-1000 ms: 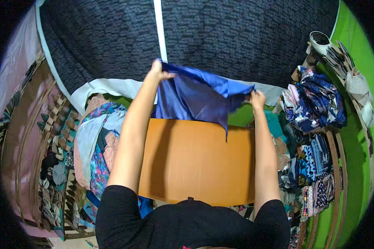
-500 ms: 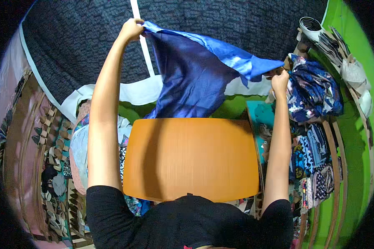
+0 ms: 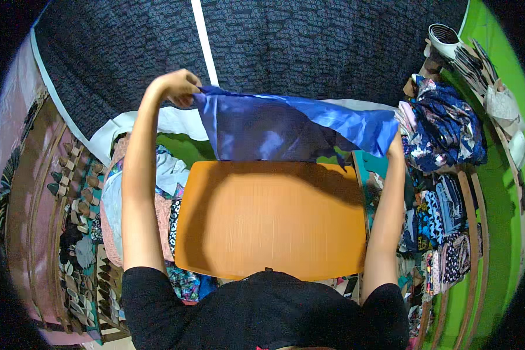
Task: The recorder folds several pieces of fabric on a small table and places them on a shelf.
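Cloth [image 3: 268,122], blue and glossy, has come down toward the far edge of the orange-brown table [image 3: 274,227] in the last half second and hangs there stretched left to right, so it appears held out wide. The left hand [image 3: 178,86] pinches its far left corner, fingers nearly closed; the right hand [image 3: 395,144] is at its right end, fingers hidden, their closure impossible to tell.

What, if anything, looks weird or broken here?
The blue cloth held up between the left hand and the right hand looks a bit odd: toward its right end, the lower edge is jagged, with a small bit dangling. It might be torn or just folded; I can't tell which.
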{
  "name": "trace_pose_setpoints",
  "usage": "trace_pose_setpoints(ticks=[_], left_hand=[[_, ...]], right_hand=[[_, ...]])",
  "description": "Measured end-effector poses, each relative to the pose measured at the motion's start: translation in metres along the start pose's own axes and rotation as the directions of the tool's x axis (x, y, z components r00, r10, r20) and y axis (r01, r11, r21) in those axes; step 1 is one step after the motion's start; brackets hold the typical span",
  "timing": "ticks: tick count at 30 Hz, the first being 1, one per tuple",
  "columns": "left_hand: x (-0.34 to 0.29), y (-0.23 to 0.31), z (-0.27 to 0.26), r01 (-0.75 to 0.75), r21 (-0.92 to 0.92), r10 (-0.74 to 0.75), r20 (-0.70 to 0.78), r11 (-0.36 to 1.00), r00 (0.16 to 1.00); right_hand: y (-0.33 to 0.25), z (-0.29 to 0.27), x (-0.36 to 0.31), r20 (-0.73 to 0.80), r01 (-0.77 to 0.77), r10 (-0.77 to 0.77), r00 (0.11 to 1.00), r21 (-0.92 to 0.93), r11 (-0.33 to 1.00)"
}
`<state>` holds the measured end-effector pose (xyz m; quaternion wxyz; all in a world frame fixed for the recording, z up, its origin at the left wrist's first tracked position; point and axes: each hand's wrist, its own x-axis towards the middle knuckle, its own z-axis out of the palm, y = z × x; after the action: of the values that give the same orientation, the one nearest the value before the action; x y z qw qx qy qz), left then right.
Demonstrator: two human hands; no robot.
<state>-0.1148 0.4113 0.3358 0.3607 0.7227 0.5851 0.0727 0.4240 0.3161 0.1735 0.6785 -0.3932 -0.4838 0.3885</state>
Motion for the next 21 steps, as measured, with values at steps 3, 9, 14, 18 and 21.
trace_pose_setpoints(ticks=[3, 9, 14, 18, 21], left_hand=[[0.015, -0.02, 0.028, 0.119, -0.166, -0.109, 0.072, 0.979, 0.992], [0.048, -0.024, 0.045, -0.13, -0.568, 0.04, -0.168, 0.812, 0.985], [0.008, 0.008, 0.039, -0.426, -0.485, 0.19, -0.462, 0.764, 0.867], [-0.042, -0.017, 0.054, -0.604, -0.248, 0.365, -0.606, 0.757, 0.707], [-0.087, -0.062, 0.102, -0.581, -0.162, 0.411, -0.558, 0.798, 0.72]], right_hand=[[0.022, 0.011, -0.014, -0.007, 0.034, -0.035, 0.999, -0.071, 0.997], [0.039, 0.034, 0.007, -0.049, 0.161, -0.185, 0.981, -0.318, 0.934], [0.043, 0.009, -0.001, -0.062, 0.245, -0.321, 0.945, -0.517, 0.82], [0.049, -0.02, -0.061, -0.052, 0.288, -0.422, 0.905, -0.655, 0.698], [0.059, -0.048, -0.154, -0.036, 0.292, -0.48, 0.877, -0.752, 0.591]])
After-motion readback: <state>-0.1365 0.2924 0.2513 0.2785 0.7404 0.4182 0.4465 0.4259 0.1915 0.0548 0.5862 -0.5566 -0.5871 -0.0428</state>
